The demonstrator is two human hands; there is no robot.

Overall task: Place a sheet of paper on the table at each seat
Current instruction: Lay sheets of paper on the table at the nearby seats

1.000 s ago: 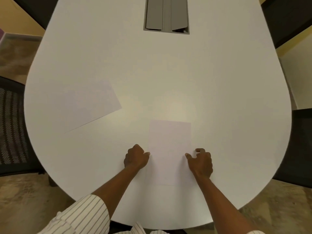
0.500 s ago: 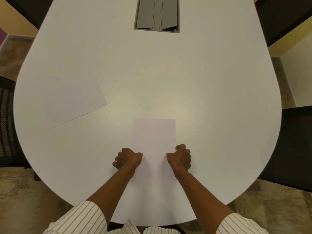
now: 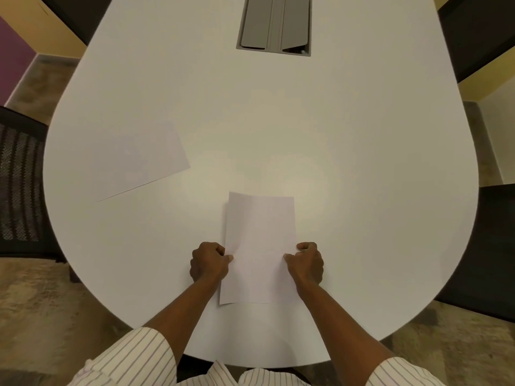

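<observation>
A white sheet of paper [image 3: 260, 240] lies lengthwise on the white table [image 3: 362, 162] right in front of me. My left hand [image 3: 209, 261] pinches its left edge, fingers curled. My right hand [image 3: 305, 263] grips its right edge the same way. The sheet's near left corner lifts a little off the table. A second white sheet [image 3: 139, 160] lies flat and angled at the left side of the table, near a seat.
A grey cable hatch [image 3: 274, 23] is set into the table's middle at the far end. A black mesh chair [image 3: 19, 185] stands at the left edge, another dark chair [image 3: 490, 246] at the right. Carpet surrounds the rounded table end.
Both hands closed from resting beside the sheet to gripping its side edges. The sheet's near end has come slightly off the table.
</observation>
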